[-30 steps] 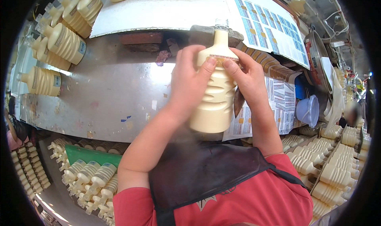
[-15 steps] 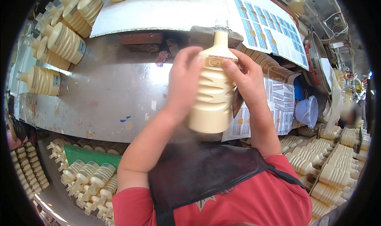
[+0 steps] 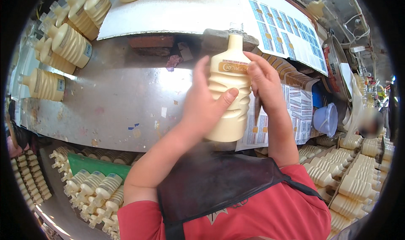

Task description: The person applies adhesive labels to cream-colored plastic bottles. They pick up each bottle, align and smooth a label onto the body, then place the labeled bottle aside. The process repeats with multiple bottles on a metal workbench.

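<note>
A cream-coloured plastic bottle (image 3: 228, 126) with a ribbed body and a clear threaded neck leans away from me, its neck over a grey block (image 3: 214, 40). Across its shoulder is a brown-gold label (image 3: 234, 67). My left hand (image 3: 206, 98) is wrapped round the bottle's left side, thumb across the front ribs. On the other side, my right hand (image 3: 267, 80) closes at the label's right end, thumb by the label edge and fingers at the shoulder. From under that palm points a dark, narrow, blade-like thing (image 3: 257, 109); its upper part is hidden.
Sheets of printed labels (image 3: 295, 109) lie right of the bottle, and a blue label sheet (image 3: 278, 29) lies on the white board (image 3: 168, 12). Similar bottles (image 3: 69, 44) stand at the far left. A pale bucket (image 3: 325, 118) is at the right. Stacked bottles (image 3: 101, 189) fill the floor.
My left hand has moved down from the label, its thumb now on the ribs. My right thumb has shifted right, off the label's middle, uncovering more of the label.
</note>
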Motion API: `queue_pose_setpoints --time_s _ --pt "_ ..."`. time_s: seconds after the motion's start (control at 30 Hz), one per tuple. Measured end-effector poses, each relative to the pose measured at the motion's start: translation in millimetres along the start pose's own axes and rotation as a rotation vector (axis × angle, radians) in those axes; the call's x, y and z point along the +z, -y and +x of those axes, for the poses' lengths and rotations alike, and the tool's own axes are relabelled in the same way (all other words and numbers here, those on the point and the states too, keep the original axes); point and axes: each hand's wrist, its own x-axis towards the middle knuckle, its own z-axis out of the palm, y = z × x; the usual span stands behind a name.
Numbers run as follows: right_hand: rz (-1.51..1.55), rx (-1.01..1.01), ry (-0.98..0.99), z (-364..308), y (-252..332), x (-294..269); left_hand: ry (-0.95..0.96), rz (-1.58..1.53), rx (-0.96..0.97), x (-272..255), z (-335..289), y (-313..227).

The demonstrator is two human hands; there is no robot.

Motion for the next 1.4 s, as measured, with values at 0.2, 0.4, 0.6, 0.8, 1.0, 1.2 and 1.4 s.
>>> queue_pose_setpoints --time_s 0.2,0.4,0.6,0.8,1.0,1.2,1.4 --pt "0.219 0.25 0.056 -5.2 -10.8 -22.8 0.018 0.069 -0.08 2.4 1.9 -8.3" --pt "0.24 0.188 0.095 -8.5 -3.3 -25.8 0.097 -0.293 -0.16 2.3 4.4 -3.9" --pt "0.297 0.123 0.086 -4.3 -11.8 -30.1 0.059 -0.324 -0.152 8.0 8.9 -10.7" --pt "0.249 -0.011 0.104 1.8 -14.3 -15.8 0.018 -0.323 -0.159 9.4 32.5 -6.9" --pt "0.178 -0.014 0.048 1.5 -11.4 -7.4 -0.004 -0.285 -0.147 18.0 32.5 -10.4" --pt "0.214 -0.016 0.058 1.6 -14.9 -7.3 -0.012 -0.305 -0.125 19.5 31.9 -10.3" --pt "0.316 0.026 0.114 7.0 -24.7 -11.2 -0.04 -0.207 -0.117 20.8 32.7 -14.0"
